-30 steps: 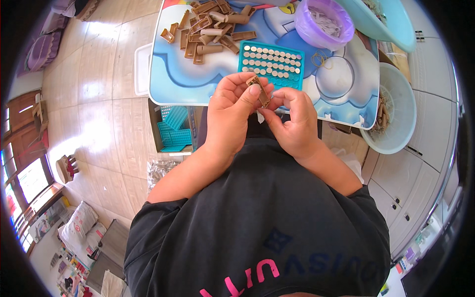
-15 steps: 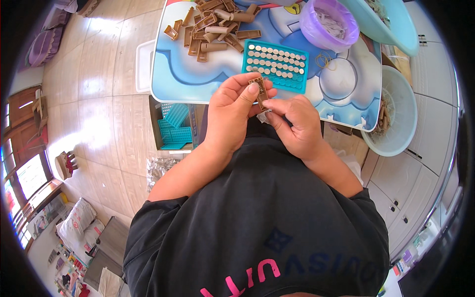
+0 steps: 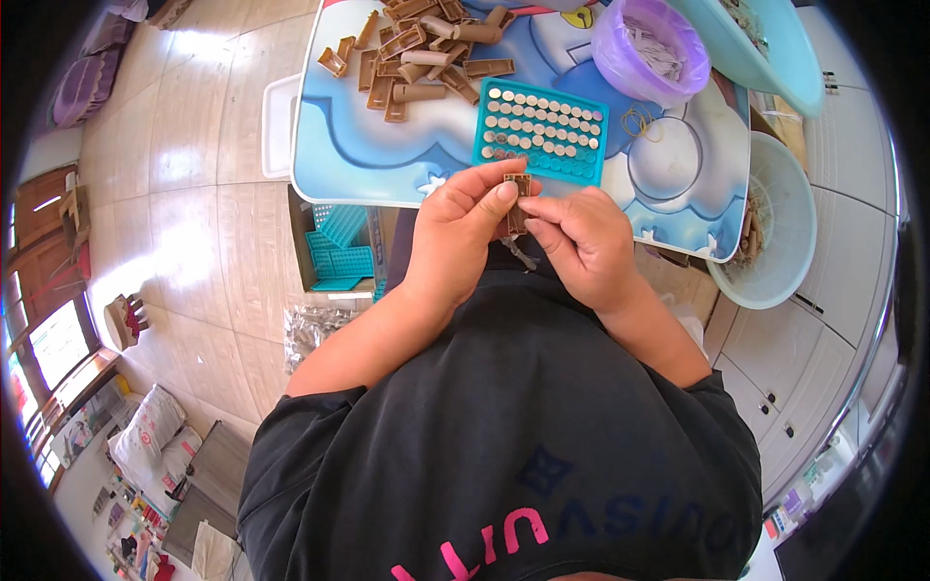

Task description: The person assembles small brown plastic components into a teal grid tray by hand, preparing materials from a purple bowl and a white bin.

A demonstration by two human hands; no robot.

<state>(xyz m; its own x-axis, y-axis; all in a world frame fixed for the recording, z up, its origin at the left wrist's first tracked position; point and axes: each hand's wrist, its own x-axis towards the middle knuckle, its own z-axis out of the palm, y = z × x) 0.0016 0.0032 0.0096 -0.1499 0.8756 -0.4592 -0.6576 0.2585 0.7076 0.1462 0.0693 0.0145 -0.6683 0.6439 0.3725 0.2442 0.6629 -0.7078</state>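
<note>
Over the table's near edge, my left hand (image 3: 460, 232) grips a small brown plastic casing (image 3: 519, 190) between thumb and fingers. The casing stands nearly upright in the picture, its hollow side toward me. My right hand (image 3: 586, 237) meets its right edge with closed thumb and forefinger; anything small between those fingertips is hidden. Just beyond my hands lies a teal tray (image 3: 593, 167) with rows of round silvery discs like button cells. Some pockets in its nearest rows hold no silvery disc. Behind it to the left is a heap of similar brown casings (image 3: 421, 92).
The cartoon-printed table (image 3: 378, 174) also bears a purple-lined tub (image 3: 603, 58) of pale strips and a rubber band (image 3: 636, 123). Light-blue basins (image 3: 790, 223) stand at the right, by white cabinets (image 3: 852, 145). Below left, a box holds more teal trays (image 3: 339, 261).
The brown casing has turned more upright and moved slightly right and down. My right fingertips have shifted from its lower end to higher along its right edge.
</note>
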